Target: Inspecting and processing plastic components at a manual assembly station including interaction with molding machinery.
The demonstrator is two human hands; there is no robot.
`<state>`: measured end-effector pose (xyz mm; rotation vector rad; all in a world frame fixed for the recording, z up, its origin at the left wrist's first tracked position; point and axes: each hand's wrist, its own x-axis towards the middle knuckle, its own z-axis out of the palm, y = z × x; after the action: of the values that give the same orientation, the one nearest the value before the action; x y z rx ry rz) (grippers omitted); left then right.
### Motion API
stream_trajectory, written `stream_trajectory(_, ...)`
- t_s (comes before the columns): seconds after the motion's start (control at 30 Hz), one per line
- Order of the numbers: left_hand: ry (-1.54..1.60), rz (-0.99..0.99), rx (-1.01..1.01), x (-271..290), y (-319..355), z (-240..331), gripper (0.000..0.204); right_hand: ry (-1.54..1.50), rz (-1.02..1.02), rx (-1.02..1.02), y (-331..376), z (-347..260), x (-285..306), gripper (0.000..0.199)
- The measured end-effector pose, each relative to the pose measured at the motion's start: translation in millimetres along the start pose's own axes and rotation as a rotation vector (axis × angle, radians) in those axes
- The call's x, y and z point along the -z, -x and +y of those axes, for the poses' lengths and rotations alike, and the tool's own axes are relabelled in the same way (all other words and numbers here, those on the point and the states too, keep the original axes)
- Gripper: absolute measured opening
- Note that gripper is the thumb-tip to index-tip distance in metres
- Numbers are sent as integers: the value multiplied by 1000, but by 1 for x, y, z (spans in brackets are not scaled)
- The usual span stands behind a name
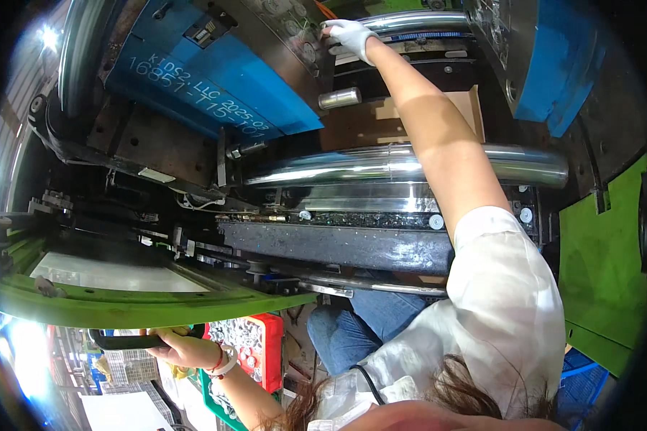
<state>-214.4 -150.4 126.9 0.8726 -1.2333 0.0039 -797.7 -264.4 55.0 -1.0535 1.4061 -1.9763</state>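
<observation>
My left hand is wrapped round the black handle of a green machine door at the lower left. Bracelets circle that wrist. At the top, my right arm stretches across the machine, and my right hand wears a white glove with bare fingertips. Its fingers are bunched together at the metal face of the blue mold half; whatever is between them is too small to make out. Just below that hand, a short steel pin sticks out of the mold.
Opposite stands a second blue mold half. A thick polished tie bar runs under my right forearm, with cardboard behind it. By my left wrist sits a red crate of small pale parts. A green panel is at right.
</observation>
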Motion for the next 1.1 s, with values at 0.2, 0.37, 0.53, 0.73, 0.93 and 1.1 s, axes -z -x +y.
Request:
stream_trajectory(0.2, -41, -17, -28, 3, 0, -3, 34, 11, -21, -49, -5, -6, 0, 41)
stream_trajectory(0.37, -82, -19, -22, 4, -1, -3, 35, 314, 31, -57, -15, -11, -11, 39)
stream_trajectory(0.53, -72, 7, -44, 4, -1, -6, 34, 513, 148, 54, -9, -12, -18, 38)
stream_trajectory(0.73, -35, -26, 34, 8, -2, -8, 32, 650, 243, 140, -6, -11, -20, 31)
stream_trajectory(0.93, -60, 36, -29, 0, 1, -2, 32, 631, 307, 220, -17, 4, -21, 29)
stream_trajectory(1.1, -46, 23, -3, 1, 0, 0, 32, 601, 343, 183, -30, 16, -20, 28)
